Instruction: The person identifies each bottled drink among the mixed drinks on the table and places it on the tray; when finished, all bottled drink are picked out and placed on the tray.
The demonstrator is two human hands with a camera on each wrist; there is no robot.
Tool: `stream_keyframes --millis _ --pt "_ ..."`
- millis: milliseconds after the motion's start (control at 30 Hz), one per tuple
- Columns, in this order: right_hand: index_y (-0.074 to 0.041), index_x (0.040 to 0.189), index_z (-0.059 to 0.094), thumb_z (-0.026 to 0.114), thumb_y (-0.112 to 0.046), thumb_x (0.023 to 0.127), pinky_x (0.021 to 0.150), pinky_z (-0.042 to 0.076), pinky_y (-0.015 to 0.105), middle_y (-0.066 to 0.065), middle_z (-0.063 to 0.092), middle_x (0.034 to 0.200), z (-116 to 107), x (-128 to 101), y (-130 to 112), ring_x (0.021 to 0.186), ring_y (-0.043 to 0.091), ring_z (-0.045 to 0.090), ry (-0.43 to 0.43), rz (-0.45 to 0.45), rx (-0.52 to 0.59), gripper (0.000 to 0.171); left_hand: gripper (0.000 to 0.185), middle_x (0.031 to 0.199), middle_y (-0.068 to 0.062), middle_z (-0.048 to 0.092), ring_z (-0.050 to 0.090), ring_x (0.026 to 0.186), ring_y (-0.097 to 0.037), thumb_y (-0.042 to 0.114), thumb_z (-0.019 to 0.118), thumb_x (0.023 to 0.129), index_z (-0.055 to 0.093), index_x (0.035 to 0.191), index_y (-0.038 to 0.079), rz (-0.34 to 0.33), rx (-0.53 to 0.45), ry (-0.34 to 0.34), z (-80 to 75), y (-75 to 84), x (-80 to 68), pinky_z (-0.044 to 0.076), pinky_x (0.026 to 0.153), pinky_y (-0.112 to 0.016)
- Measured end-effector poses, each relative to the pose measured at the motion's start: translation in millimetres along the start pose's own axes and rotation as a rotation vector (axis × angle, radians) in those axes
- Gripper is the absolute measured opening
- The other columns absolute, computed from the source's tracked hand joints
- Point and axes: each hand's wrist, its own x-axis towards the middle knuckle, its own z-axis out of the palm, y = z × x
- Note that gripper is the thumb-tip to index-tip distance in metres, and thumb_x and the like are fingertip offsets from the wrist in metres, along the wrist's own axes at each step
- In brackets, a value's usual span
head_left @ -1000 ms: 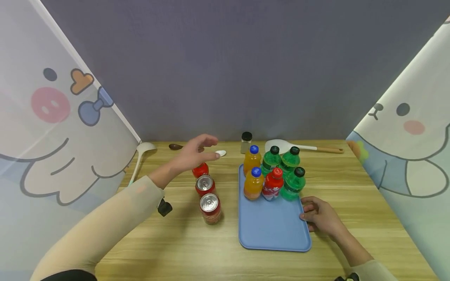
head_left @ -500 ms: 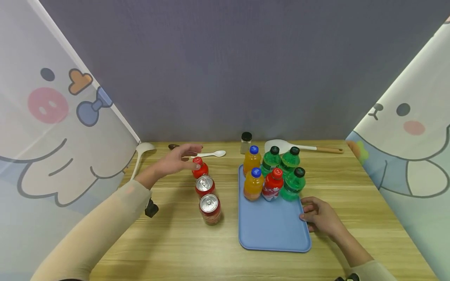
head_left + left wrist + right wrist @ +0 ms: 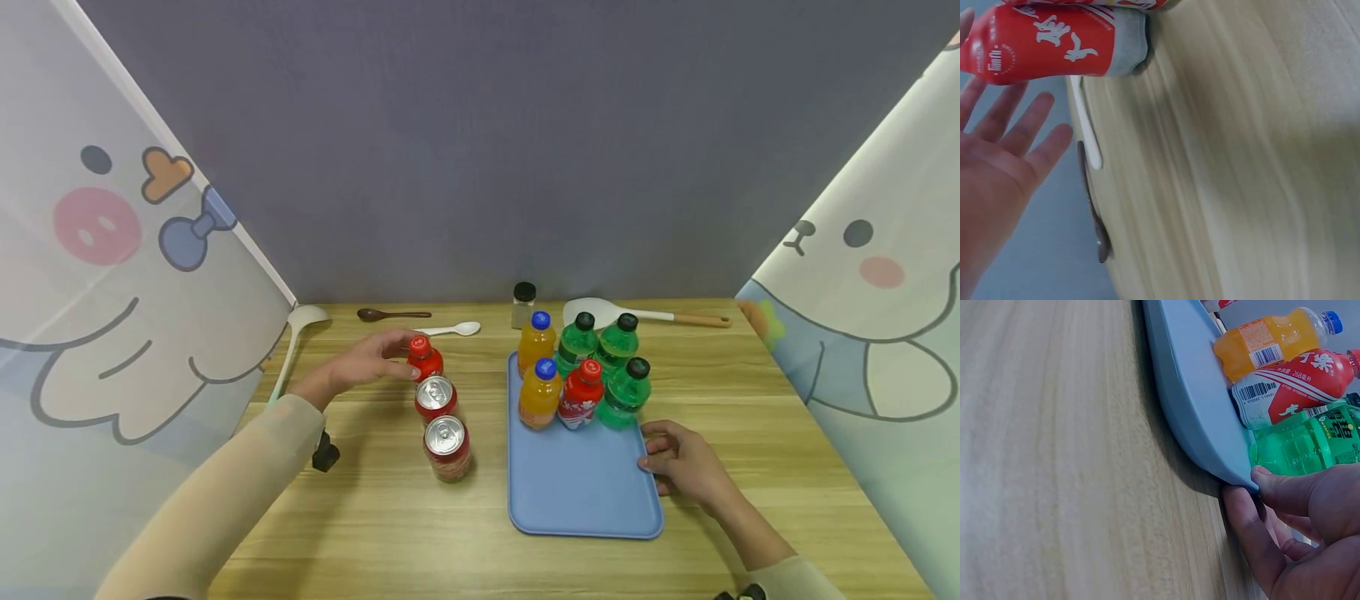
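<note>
My left hand (image 3: 372, 357) is at a red-capped cola bottle (image 3: 425, 360) standing on the left of the table. In the left wrist view its fingers (image 3: 1025, 127) are spread and fairly straight beside the red bottle's upper part; whether they touch it I cannot tell. Just in front of that bottle stand two red drink cans, a rear can (image 3: 437, 398) and a nearer can (image 3: 447, 450). My right hand (image 3: 686, 460) pinches the right rim of the blue tray (image 3: 585, 508), thumb on top and fingers below, clearer in the right wrist view.
The tray's back half bears two orange drink bottles (image 3: 540, 398), a red bottle (image 3: 581, 396) and several green bottles (image 3: 626, 393). Behind lie a white ladle (image 3: 296, 342), a brown spoon (image 3: 393, 315), a white spoon (image 3: 457, 329), a black-capped jar (image 3: 523, 307) and a white-headed spatula (image 3: 637, 313).
My left hand has drawn back left from over the white spoon, then come lower to the red bottle. My right hand and the tray have stayed put.
</note>
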Motion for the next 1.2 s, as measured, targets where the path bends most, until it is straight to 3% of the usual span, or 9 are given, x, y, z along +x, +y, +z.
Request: stream_keyframes --millis 233,700,933,1200 --pt "0.007 0.141 0.049 0.075 0.002 0.088 0.06 0.063 0.041 0.02 0.062 0.107 -0.1 -2.1 -1.2 0.081 0.022 0.067 -0.003 0.001 0.006 0.059 0.06 0.14 -0.014 0.063 0.052 0.138 -0.036 0.018 0.076 0.094 0.05 0.148 0.008 0.017 -0.04 -0.005 8.4 -9.5 3.1 0.043 0.114 -0.052" --pt "0.006 0.141 0.05 0.075 0.0 0.09 0.06 0.063 0.04 0.019 0.061 0.107 -0.4 -4.1 -2.9 0.082 0.021 0.067 0.002 0.005 0.011 0.058 0.051 0.13 -0.015 0.067 0.065 0.12 -0.034 0.013 0.079 0.091 0.06 0.138 0.007 0.046 -0.082 0.12 15.6 -15.2 0.7 0.057 0.095 -0.038" --pt "0.006 0.141 0.05 0.075 0.0 0.09 0.06 0.063 0.04 0.02 0.062 0.107 -1.0 -3.6 -3.5 0.084 0.021 0.068 0.005 0.002 0.008 0.057 0.045 0.124 -0.015 0.068 0.068 0.108 -0.031 0.017 0.083 0.088 0.066 0.129 0.01 0.025 -0.053 0.215 19.8 -14.7 -3.4 0.058 0.093 -0.049" --pt "0.006 0.141 0.051 0.074 0.001 0.09 0.059 0.063 0.04 0.019 0.063 0.106 0.3 -3.7 -3.4 0.082 0.021 0.068 0.008 0.004 0.005 0.056 0.046 0.124 -0.017 0.067 0.069 0.102 -0.029 0.02 0.083 0.088 0.066 0.129 0.006 0.019 -0.014 0.298 22.2 -17.0 -9.4 0.058 0.09 -0.051"
